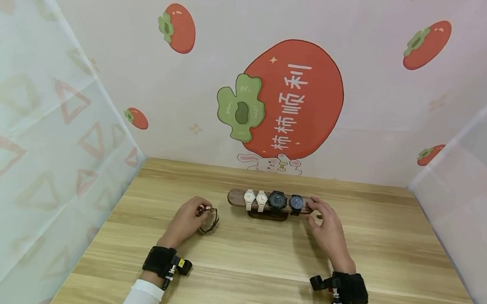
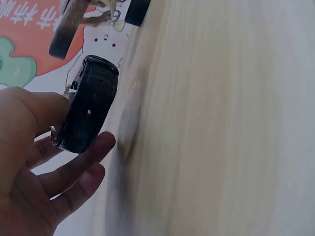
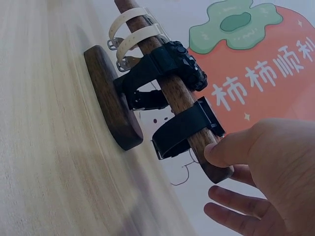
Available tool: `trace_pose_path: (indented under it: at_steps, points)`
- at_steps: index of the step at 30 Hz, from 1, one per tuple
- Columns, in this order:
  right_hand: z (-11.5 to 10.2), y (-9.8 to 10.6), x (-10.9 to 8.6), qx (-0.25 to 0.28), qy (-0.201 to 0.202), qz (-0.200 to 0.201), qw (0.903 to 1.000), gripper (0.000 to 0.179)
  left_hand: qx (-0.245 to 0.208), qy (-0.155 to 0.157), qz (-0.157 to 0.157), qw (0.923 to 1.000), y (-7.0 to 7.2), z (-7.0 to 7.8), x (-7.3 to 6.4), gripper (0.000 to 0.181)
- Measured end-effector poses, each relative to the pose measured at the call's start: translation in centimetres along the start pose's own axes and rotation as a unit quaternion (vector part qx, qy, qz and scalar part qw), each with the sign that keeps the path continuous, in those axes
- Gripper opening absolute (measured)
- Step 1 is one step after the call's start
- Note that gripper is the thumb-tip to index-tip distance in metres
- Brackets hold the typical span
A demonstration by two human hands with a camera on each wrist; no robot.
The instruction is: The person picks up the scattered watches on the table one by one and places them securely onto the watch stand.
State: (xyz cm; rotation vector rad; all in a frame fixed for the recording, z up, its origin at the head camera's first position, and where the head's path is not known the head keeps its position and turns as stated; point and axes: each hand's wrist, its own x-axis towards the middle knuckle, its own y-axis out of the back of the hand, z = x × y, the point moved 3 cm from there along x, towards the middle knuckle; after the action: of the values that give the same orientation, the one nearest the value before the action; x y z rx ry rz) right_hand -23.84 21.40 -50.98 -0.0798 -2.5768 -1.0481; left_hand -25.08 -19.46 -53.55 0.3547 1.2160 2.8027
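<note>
My left hand (image 1: 188, 218) pinches a dark wristwatch (image 1: 210, 220) between thumb and fingers, left of the wooden watch stand (image 1: 235, 197). In the left wrist view its black band (image 2: 91, 105) forms a closed loop. My right hand (image 1: 328, 228) holds the right end of the stand's bar, with the thumb on top and fingers behind in the right wrist view. Along the bar hang two white-strapped watches, a chunky black watch (image 1: 277, 200) and a dark-dialled watch (image 1: 296, 202) nearest my right hand. The stand's base (image 3: 110, 98) rests on the table.
The light wood-grain table (image 1: 249, 283) runs back to a printed cloth wall (image 1: 356, 157) with persimmon pictures. Cloth walls also rise at the left and right sides. Each wrist carries a black strap with a small camera.
</note>
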Motion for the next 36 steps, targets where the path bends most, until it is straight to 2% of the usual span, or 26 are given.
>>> trace_pose_path:
  at_steps: [10, 13, 17, 21, 26, 32, 36]
  points:
    - [-0.6, 0.0, -0.1, -0.022, -0.006, 0.001, 0.9997, 0.044, -0.047, -0.054, -0.011, 0.9974, -1.3, 1.8, 0.3, 0.017]
    - [-0.8, -0.1, -0.2, -0.034, 0.006, 0.016, 0.9993, 0.043, -0.061, -0.076, -0.012, 0.9952, -1.7, 2.3, 0.3, 0.016]
    - [-1.2, -0.3, -0.3, -0.048, 0.046, 0.05, 0.9966, 0.039, -0.073, -0.101, -0.014, 0.9922, -2.5, 3.0, 0.3, 0.016]
    - [-1.9, -0.3, -0.3, -0.06, 0.081, 0.087, 0.9911, 0.035, -0.086, -0.108, -0.02, 0.9903, -3.4, 3.7, 0.3, 0.021]
    - [-3.2, -0.5, -0.5, -0.061, 0.098, 0.117, 0.9864, 0.028, -0.108, -0.115, -0.018, 0.9874, -4.4, 4.8, 0.2, 0.024]
    - [-5.2, -1.2, -0.7, -0.053, 0.119, 0.108, 0.9856, 0.024, -0.131, -0.112, 0.002, 0.9849, -5.3, 6.1, -0.1, 0.025]
    - [-6.4, -2.0, -0.9, -0.046, 0.127, 0.085, 0.9872, 0.02, -0.139, -0.112, -0.002, 0.9839, -6.0, 6.9, -0.1, 0.023]
